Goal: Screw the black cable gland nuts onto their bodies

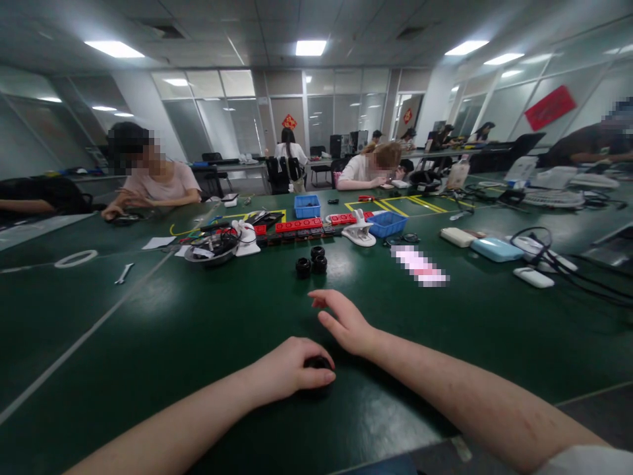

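Note:
My left hand [299,368] is closed around a black round wheel-like part [319,363] at the table's near middle, and its fingers hide much of that part. Just beyond it, my right hand [343,322] hovers with thumb and fingers apart and nothing between them. Its fingertips point at three similar black round parts, which stand close together farther off: a left one [303,266], a right one [320,264] and a rear one [317,253]. A gap separates the right fingertips from this group.
Across the green table [237,316] lie a row of red and black blocks [299,226], a blue bin [388,224], another blue bin [307,206] and a cable-filled bowl [211,254]. A wrench [124,273] lies left; cables [558,257] and a light-blue case [497,249] lie right. Other people sit beyond.

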{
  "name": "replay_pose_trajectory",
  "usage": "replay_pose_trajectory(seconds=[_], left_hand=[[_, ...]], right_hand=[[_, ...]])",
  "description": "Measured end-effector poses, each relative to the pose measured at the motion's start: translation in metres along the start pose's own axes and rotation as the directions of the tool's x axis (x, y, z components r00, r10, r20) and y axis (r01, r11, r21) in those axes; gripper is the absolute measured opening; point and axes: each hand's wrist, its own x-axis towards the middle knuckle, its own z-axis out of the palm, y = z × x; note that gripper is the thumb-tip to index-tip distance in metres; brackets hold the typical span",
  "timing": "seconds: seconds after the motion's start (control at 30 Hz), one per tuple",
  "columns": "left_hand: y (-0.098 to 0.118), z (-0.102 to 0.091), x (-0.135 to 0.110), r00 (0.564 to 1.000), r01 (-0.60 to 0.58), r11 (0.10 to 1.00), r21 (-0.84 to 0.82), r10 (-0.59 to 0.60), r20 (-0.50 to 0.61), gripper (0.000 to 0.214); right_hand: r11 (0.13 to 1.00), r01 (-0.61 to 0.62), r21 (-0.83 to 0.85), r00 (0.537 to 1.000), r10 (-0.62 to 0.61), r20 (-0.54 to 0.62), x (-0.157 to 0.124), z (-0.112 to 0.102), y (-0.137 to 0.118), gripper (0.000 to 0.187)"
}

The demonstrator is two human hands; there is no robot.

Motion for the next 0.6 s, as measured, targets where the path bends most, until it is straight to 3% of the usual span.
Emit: replay_pose_trajectory(seconds=[0.2, 0.4, 0.47, 0.6], left_hand=[[0.005, -0.002, 0.022, 0.994, -0.106, 0.993, 0.049, 0.106, -0.004, 0.023], [-0.006, 0.001, 0.04, 0.993, -0.07, 0.998, 0.003, 0.07, -0.1, 0.021], [-0.01, 0.007, 0.04, 0.984, -0.097, 0.995, -0.01, 0.095, -0.15, 0.03], [-0.017, 0.014, 0.035, 0.932, -0.256, 0.966, -0.045, 0.234, -0.275, 0.07]], right_hand=[[0.984, -0.131, 0.122, 0.98, 0.147, -0.136, 0.006, -0.002, 0.019, 0.032], [0.963, -0.212, 0.168, 0.959, 0.238, -0.153, 0.006, -0.009, 0.027, 0.028], [0.959, -0.222, 0.178, 0.963, 0.244, -0.112, 0.004, -0.006, 0.025, 0.029], [0.959, -0.23, 0.165, 0.971, 0.236, -0.019, 0.002, -0.001, 0.021, 0.03]])
